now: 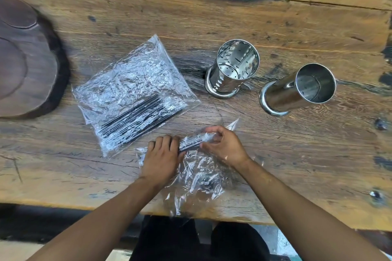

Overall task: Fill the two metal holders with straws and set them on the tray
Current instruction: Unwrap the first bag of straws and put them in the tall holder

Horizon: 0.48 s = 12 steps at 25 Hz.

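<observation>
Left hand palm down, fingers curled over a bundle of black straws inside a crinkled clear bag. Right hand raised at the wrist, thumb and fingers pinching the bundle's right end through the plastic. Both forearms reaching in from the table's near edge, converging at the bundle.

Bag spread from the hands back to the near edge, a corner hanging just over it. Bare wood to the right of the right forearm, and well beyond the hands toward the far side.

Perforated metal holder upright beyond the right hand, mouth open, no straws inside. Plain metal holder just to its right, also upright and without straws, the two apart. Second clear bag lying flat to the left of the perforated one, more black straws along its near side, its corner near the left hand. Dark wooden tray at the left margin, well apart from both holders, the second bag lying between.
</observation>
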Each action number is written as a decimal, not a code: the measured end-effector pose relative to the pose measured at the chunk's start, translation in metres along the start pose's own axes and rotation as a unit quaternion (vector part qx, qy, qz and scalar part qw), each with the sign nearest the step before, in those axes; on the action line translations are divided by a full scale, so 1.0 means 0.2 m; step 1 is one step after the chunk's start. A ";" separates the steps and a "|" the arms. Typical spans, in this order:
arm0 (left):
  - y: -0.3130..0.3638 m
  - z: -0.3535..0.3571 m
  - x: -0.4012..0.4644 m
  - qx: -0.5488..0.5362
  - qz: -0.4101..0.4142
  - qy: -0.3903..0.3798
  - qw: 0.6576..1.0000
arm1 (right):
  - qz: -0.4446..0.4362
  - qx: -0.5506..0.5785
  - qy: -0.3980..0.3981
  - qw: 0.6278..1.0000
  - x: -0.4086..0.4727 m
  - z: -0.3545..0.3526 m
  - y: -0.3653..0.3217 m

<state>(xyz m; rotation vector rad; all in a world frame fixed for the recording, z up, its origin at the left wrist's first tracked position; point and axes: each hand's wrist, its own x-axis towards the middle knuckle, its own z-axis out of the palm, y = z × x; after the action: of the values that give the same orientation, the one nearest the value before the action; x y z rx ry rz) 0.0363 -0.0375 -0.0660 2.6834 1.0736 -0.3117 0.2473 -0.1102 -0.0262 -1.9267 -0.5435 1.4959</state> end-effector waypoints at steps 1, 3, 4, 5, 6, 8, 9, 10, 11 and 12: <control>0.00 0.00 0.00 -0.003 0.002 0.003 1.000 | 0.013 0.031 0.002 0.999 -0.01 0.01 0.00; 0.01 0.01 0.00 -0.005 0.002 0.017 1.000 | 0.012 0.063 -0.002 0.998 -0.01 0.04 0.02; 0.01 0.01 0.00 -0.004 0.004 0.024 1.000 | 0.003 0.070 -0.006 0.998 0.00 0.04 0.02; 0.00 0.02 0.00 -0.003 0.011 0.028 1.000 | -0.008 0.077 -0.010 0.997 0.00 0.05 0.03; 0.01 0.02 -0.01 0.000 0.021 0.031 0.999 | -0.016 0.079 -0.011 0.997 0.00 0.06 0.03; 0.00 0.01 -0.01 0.002 0.039 0.025 0.999 | -0.010 0.080 -0.011 0.997 0.02 0.06 0.03; 0.00 0.00 0.00 -0.002 0.042 0.015 0.999 | 0.004 0.093 -0.015 0.996 0.03 0.07 0.03; 0.00 -0.01 0.00 -0.008 0.041 0.006 0.999 | 0.023 0.116 -0.020 0.993 0.04 0.06 0.03; -0.01 -0.02 -0.01 -0.013 0.036 -0.002 0.999 | 0.043 0.139 -0.023 0.989 0.05 0.04 0.02; -0.02 -0.02 -0.01 -0.018 0.028 -0.010 0.999 | 0.061 0.157 -0.020 0.985 0.06 0.01 0.02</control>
<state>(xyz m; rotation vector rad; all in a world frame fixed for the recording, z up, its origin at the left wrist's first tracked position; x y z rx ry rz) 0.0330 -0.0344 -0.0617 2.6667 0.9860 -0.3050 0.2483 -0.1052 -0.0372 -1.7121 -0.1918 1.5929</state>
